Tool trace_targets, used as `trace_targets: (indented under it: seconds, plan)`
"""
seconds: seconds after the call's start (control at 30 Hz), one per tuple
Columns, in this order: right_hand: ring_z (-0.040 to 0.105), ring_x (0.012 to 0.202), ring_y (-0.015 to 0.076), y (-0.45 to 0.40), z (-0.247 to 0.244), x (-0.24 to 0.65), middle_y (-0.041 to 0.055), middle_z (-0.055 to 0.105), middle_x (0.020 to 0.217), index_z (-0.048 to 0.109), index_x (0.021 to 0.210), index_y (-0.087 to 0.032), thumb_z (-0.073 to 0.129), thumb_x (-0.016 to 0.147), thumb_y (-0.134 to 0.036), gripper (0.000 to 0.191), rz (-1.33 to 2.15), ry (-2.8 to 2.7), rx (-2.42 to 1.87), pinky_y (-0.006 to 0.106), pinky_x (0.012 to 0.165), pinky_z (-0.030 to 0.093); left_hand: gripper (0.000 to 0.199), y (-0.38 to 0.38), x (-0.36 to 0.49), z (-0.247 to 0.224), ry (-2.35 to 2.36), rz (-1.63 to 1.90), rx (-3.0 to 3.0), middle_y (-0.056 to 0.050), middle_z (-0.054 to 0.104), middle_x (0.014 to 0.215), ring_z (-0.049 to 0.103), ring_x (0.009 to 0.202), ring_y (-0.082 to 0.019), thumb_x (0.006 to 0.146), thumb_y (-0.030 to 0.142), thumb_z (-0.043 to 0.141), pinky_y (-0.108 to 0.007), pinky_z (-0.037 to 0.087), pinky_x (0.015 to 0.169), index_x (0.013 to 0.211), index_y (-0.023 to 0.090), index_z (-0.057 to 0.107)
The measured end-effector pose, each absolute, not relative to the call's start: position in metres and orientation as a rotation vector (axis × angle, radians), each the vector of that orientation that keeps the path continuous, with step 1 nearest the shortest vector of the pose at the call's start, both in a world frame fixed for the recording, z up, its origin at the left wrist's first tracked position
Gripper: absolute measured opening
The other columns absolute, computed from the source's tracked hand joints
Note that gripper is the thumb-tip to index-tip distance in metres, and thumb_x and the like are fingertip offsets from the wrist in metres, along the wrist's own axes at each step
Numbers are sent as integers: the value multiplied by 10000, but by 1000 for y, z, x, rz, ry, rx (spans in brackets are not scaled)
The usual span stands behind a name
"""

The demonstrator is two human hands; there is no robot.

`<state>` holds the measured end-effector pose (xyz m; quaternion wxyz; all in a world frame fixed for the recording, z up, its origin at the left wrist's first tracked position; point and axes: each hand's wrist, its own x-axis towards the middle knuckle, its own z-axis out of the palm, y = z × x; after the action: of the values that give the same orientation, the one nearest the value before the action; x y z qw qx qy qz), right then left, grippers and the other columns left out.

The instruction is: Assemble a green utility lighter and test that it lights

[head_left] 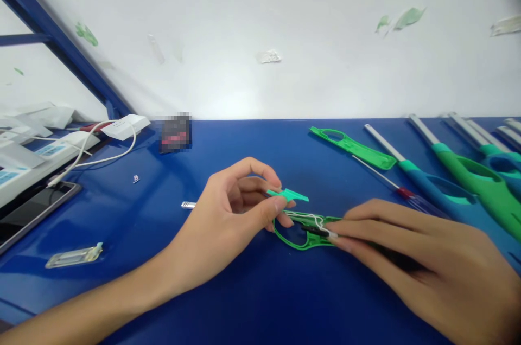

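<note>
Between thumb and fingers, my left hand [240, 209] pinches a small teal plastic piece [290, 195], shaped like a lighter trigger. Just below it lies an open green lighter handle half [299, 246] with a ring-shaped opening. A white wire [313, 217] and a slim black part [316, 231] sit inside that half. My right hand [411, 253] has its fingers closed on the handle half near the black part; its palm hides the far end. Some left fingertips reach behind the ring, and I cannot tell whether they touch it.
Behind lie another green handle half [354, 148] and a screwdriver [407, 193]. Several long-nosed lighters [468, 171] line the right. On the left are a phone [36, 209], a white cable [97, 160], power strips [49, 155] and a clear lighter tank [75, 256].
</note>
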<state>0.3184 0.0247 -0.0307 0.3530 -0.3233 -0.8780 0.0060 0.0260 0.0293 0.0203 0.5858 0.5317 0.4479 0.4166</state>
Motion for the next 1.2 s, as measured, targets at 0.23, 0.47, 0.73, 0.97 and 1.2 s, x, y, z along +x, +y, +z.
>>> trace_targets:
  seconds: [0.23, 0.47, 0.73, 0.97, 1.2]
  plan:
    - [953, 824, 93, 26, -36, 318, -49, 964, 1074, 893, 1109, -318, 470, 1454, -508, 578, 0, -2257, -837, 74, 866, 708, 160, 27, 27, 22, 1155, 973, 1473, -31, 926, 885, 902, 803, -212, 1016, 252, 1023, -289, 763, 750, 1160, 207, 971]
    - [948, 834, 75, 27, -38, 323, -77, 963, 1095, 887, 1162, -332, 505, 1448, -486, 501, 19, -2249, -808, 72, 854, 706, 150, 24, 27, 16, 1172, 1097, 1685, 50, 786, 832, 761, 705, -121, 997, 226, 1038, -193, 659, 636, 1142, 260, 1015]
    - [959, 877, 86, 24, -42, 325, -90, 971, 1141, 900, 1192, -353, 536, 1438, -478, 457, 59, -2232, -847, 87, 889, 718, 247, 23, 14, -14, 1122, 1172, 2573, -86, 869, 1224, 885, 1050, -189, 1288, 421, 885, -266, 749, 955, 1241, 185, 939]
    - [963, 849, 137, 23, -39, 326, -52, 974, 1130, 914, 1166, -339, 595, 1406, -416, 407, 71, -2242, -855, 145, 784, 746, 284, 25, 13, -7, 1105, 1017, 2684, -96, 942, 1209, 769, 745, -135, 1323, 368, 803, -244, 730, 805, 1368, 116, 926]
    - [965, 844, 168, 21, -39, 324, -35, 970, 1144, 898, 1208, -353, 628, 1390, -404, 329, 83, -2218, -849, 186, 805, 778, 349, 23, 12, -5, 1139, 932, 2733, -105, 865, 1264, 722, 721, -131, 1381, 329, 658, -265, 725, 844, 1518, 129, 909]
